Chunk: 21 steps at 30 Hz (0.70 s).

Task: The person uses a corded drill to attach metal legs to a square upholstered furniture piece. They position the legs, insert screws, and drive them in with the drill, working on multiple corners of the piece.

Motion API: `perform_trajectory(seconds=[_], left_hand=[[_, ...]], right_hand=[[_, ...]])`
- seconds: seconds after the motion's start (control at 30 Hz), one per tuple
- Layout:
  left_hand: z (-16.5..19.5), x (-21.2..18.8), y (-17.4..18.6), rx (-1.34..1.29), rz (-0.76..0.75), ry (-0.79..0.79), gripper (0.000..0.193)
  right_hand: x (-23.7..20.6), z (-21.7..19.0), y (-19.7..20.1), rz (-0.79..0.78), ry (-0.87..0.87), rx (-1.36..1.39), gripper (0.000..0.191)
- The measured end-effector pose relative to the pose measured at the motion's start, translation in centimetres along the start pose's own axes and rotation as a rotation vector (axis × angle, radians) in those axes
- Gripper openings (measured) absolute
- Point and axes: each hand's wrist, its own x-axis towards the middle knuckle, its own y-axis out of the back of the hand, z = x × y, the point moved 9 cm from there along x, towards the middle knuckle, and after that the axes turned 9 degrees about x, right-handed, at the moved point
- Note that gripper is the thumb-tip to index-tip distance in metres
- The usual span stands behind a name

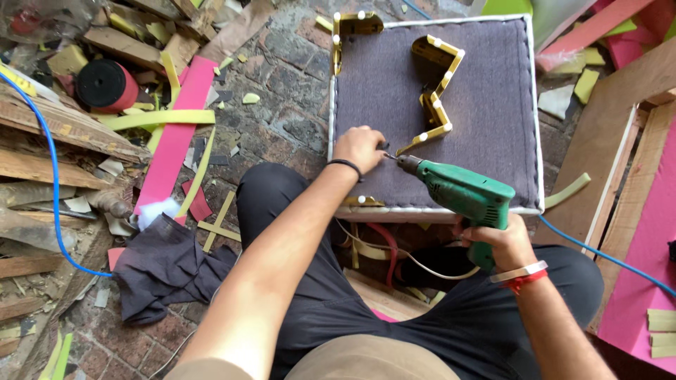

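My right hand (496,243) grips the handle of a green electric drill (465,193), whose bit points left onto a square panel covered in dark grey fabric (493,91). My left hand (359,146) rests closed on the panel's near left part, fingers pinched right at the drill tip on something small I cannot make out. Gold metal corner brackets (436,91) with white studs lie on the fabric beyond the drill, and another bracket (352,28) sits at the far left corner.
The panel rests over my knees on a brick floor (282,84). Wood planks (49,141), pink strips (179,119), a red and black spool (105,86) and a dark cloth (165,264) lie left. A wooden frame (620,141) and pink board (648,239) stand right.
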Motion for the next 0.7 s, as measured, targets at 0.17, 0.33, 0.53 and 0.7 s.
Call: perform_trajectory(seconds=[0.17,0.33,0.53,0.7], left_hand=[[1.0,1.6,0.0,-0.066,-0.107,0.028,0.018],[-2.7,-1.0,1.8,-0.361,-0.033,0.106,0.015],[-4.4,-4.6,3.8,-0.551,0.074,0.092,0.013],[-4.8,-6.2,3.7,-0.592,0.053,0.125,0.012]], right_hand=[[0.8,-2.1,1.0,-0.026,-0.036,-0.093,0.031],[2.0,-3.9,0.6,-0.104,-0.08,-0.077,0.034],[2.7,-5.9,-1.0,-0.155,-0.068,-0.179,0.033],[2.2,-7.3,-2.2,-0.187,-0.065,-0.256,0.033]])
